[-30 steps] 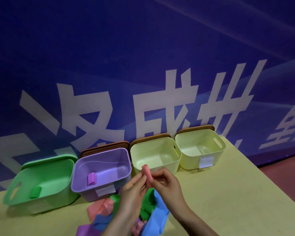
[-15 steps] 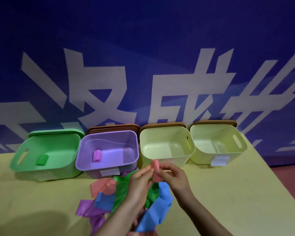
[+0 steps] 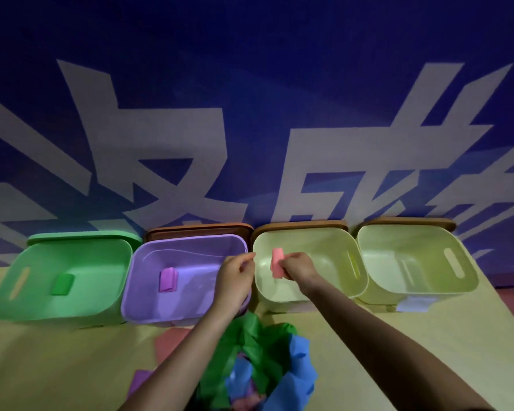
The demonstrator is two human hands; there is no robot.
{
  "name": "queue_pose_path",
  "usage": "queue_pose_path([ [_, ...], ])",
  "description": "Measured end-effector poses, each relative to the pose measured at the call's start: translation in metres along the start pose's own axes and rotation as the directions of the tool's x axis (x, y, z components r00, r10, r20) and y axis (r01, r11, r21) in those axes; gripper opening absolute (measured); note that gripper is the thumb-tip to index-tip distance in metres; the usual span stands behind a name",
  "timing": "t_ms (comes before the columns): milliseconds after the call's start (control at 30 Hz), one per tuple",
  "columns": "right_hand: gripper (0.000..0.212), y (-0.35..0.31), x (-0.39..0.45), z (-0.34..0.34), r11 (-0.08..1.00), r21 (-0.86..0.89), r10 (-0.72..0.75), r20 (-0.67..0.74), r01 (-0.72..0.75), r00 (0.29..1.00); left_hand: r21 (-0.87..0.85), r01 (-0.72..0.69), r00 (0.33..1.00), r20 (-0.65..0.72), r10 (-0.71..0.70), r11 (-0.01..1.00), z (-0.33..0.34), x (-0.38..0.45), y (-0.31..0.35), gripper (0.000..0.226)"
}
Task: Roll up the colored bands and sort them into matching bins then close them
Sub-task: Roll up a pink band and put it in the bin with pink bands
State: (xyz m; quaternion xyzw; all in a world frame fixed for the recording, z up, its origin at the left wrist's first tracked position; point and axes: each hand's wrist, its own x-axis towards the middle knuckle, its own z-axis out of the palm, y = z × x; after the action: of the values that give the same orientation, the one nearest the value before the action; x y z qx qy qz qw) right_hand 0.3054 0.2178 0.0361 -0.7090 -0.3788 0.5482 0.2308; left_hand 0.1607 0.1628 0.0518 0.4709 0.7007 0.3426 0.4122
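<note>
My right hand (image 3: pixel 298 266) pinches a rolled pink band (image 3: pixel 277 262) over the open mouth of the third bin, a pale yellow-green one (image 3: pixel 333 241). My left hand (image 3: pixel 236 272) hovers beside it over the right edge of the purple bin (image 3: pixel 149 292), fingers loosely curled and holding nothing. A rolled purple band (image 3: pixel 168 279) lies in the purple bin. A rolled green band (image 3: pixel 61 284) lies in the green bin (image 3: pixel 18 307). A heap of loose green (image 3: pixel 258 345), blue (image 3: pixel 297 372), pink (image 3: pixel 169 342) and purple (image 3: pixel 141 379) bands lies on the table below my arms.
A fourth pale yellow-green bin (image 3: pixel 463 262) stands at the far right, with a white label (image 3: pixel 413 304) on its front. Brown lids (image 3: pixel 199 228) lean behind the bins against a blue wall. The yellow table's right edge (image 3: pixel 505 310) drops to a red floor.
Both hands moved up and forward from above the heap. The left hand let go of the pink roll; the right hand carried it over the third bin.
</note>
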Motion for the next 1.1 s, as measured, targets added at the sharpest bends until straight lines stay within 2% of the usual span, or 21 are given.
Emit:
queue_pose_path([
  [67,0.010,0.004,0.027,0.010,0.992,-0.068,0.111,-0.009,-0.111,0.994,0.109,-0.009,1.000,-0.007,0.010,0.994,-0.002,0.009,-0.007,0.029],
  [167,0.016,0.006,0.051,0.024,0.970,-0.174,0.177,0.011,-0.172,0.984,0.206,-0.036,0.999,0.015,0.033,0.978,0.000,0.015,-0.013,0.030],
  [267,0.023,0.008,0.062,0.037,0.944,-0.278,0.192,0.022,-0.179,0.981,0.203,-0.059,0.998,0.002,0.059,0.978,0.002,0.019,-0.015,0.029],
  [333,0.017,0.010,0.066,0.041,0.915,-0.371,0.184,0.033,-0.159,0.982,0.188,-0.058,0.998,-0.009,0.061,0.980,0.003,0.021,-0.015,0.028],
  [433,0.042,0.015,0.069,0.046,0.859,-0.495,0.163,0.029,-0.127,0.986,0.167,-0.045,0.999,-0.006,0.046,0.985,0.003,0.021,-0.016,0.027],
  [633,0.033,0.026,0.072,0.050,0.835,-0.550,0.065,0.087,-0.006,0.994,0.143,-0.049,0.999,-0.003,0.050,0.988,0.004,0.018,-0.017,0.028],
  [700,0.023,0.027,0.071,0.047,0.832,-0.553,-0.012,0.076,0.052,0.997,0.145,-0.042,0.999,-0.003,0.043,0.989,0.005,0.018,-0.017,0.028],
  [767,0.028,0.027,0.069,0.043,0.806,-0.587,-0.064,0.037,0.073,0.997,0.146,-0.034,0.999,-0.006,0.035,0.989,0.006,0.018,-0.017,0.028],
  [867,0.019,0.027,0.069,0.040,0.772,-0.631,-0.049,0.060,0.076,0.997,0.143,-0.036,0.999,-0.004,0.037,0.989,0.006,0.019,-0.016,0.028],
  [967,0.024,0.023,0.073,0.038,0.755,-0.649,-0.003,0.136,0.091,0.991,0.156,-0.037,0.999,0.008,0.036,0.987,0.004,0.019,-0.017,0.028],
  [1100,0.025,0.017,0.075,0.033,0.758,-0.646,0.028,0.163,0.085,0.986,0.156,-0.036,0.999,0.012,0.035,0.987,0.004,0.020,-0.018,0.028],
])
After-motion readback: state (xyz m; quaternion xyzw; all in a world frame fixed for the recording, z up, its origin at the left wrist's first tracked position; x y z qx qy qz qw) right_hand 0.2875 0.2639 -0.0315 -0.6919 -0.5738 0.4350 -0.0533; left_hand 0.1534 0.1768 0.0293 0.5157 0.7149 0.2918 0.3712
